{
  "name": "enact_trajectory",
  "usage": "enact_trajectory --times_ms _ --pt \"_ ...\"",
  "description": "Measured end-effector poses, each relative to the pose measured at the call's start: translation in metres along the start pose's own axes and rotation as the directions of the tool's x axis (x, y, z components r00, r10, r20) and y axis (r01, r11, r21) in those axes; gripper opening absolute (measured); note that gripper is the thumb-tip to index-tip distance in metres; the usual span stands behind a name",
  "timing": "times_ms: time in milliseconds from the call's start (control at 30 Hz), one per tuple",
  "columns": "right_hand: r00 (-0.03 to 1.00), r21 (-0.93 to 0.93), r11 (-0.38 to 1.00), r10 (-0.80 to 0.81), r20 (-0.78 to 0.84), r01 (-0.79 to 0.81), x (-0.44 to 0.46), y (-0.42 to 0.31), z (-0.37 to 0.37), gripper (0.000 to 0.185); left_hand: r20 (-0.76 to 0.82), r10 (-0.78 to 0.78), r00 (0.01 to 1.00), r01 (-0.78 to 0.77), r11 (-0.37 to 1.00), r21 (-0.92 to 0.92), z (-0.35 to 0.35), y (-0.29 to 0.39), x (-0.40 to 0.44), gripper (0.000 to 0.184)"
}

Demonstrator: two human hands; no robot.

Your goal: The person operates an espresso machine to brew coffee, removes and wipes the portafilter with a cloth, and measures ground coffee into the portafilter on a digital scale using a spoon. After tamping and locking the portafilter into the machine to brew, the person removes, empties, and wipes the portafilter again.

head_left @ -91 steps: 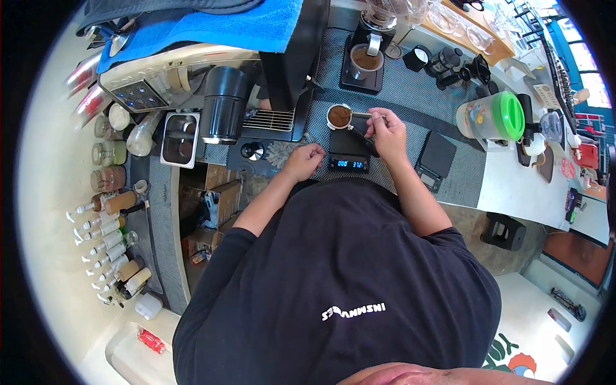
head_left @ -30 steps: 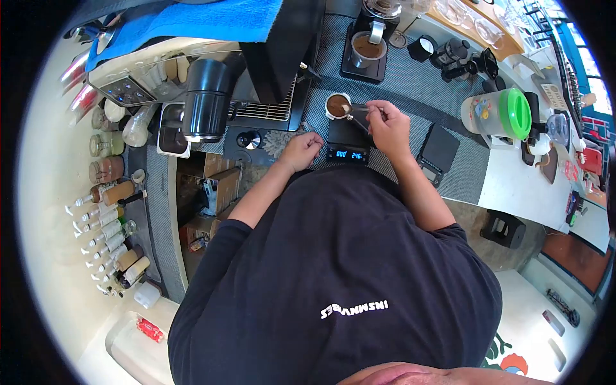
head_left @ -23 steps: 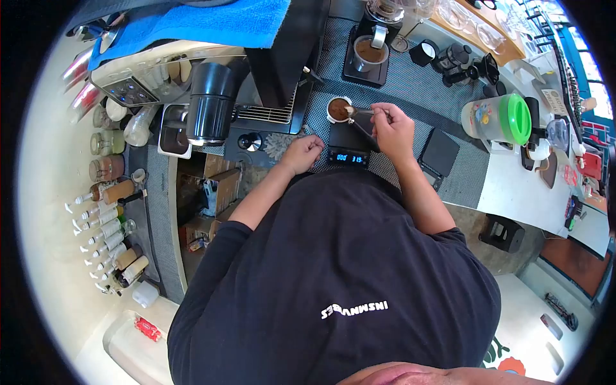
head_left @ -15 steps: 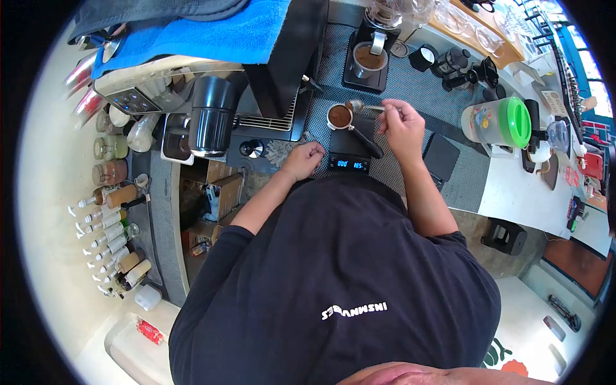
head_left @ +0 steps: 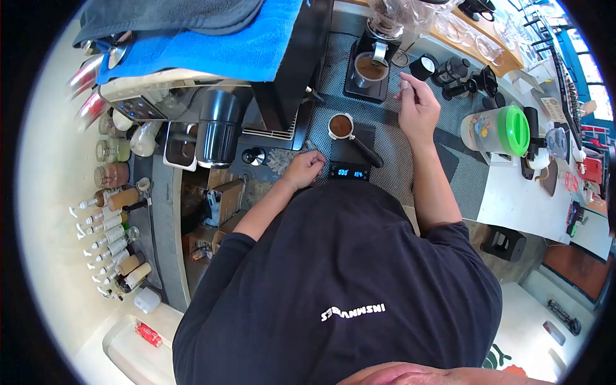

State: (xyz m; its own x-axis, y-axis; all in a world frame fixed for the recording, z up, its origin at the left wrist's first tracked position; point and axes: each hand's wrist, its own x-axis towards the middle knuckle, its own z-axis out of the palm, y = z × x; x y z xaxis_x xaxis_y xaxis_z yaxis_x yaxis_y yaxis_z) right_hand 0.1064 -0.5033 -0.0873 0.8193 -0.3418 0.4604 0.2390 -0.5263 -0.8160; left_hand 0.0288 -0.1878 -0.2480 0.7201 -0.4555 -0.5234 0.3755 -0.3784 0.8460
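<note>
A portafilter (head_left: 364, 149) with brown ground coffee (head_left: 341, 126) in its basket rests on a black digital scale (head_left: 350, 172). The scale's blue digits are lit. My left hand (head_left: 305, 169) lies on the counter just left of the scale, its fingers curled in and nothing visible in them. My right hand (head_left: 419, 110) is raised to the right of the portafilter, close to a cup of ground coffee (head_left: 371, 69) under the grinder (head_left: 380, 40). Its fingers are pinched together toward that cup on a spoon, which hardly shows now.
An espresso machine (head_left: 173, 96) with a blue towel (head_left: 212, 54) on top stands at the left. A black cylinder (head_left: 220, 131) is in front of it. To the right are a green-lidded container (head_left: 497, 127) and dark brewing gear (head_left: 457, 74). Bottles (head_left: 109, 231) line the left wall.
My right hand has moved from beside the portafilter, up and away toward the cup under the grinder. The spoon is no longer over the basket. My left hand stays by the scale.
</note>
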Motion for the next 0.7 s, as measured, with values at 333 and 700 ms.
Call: enact_trajectory --times_ms 333,700 --pt "0.767 0.534 0.588 0.609 0.203 -0.608 -0.064 0.017 -0.02 0.023 0.001 0.023 1.0 -0.023 1.0 0.016 0.002 0.0 -0.001 0.017" --pt "0.754 0.429 0.622 0.567 0.331 -0.656 -0.099 0.014 -0.001 0.022 0.02 0.027 0.999 -0.027 0.999 -0.017 0.002 -0.003 0.003 0.018"
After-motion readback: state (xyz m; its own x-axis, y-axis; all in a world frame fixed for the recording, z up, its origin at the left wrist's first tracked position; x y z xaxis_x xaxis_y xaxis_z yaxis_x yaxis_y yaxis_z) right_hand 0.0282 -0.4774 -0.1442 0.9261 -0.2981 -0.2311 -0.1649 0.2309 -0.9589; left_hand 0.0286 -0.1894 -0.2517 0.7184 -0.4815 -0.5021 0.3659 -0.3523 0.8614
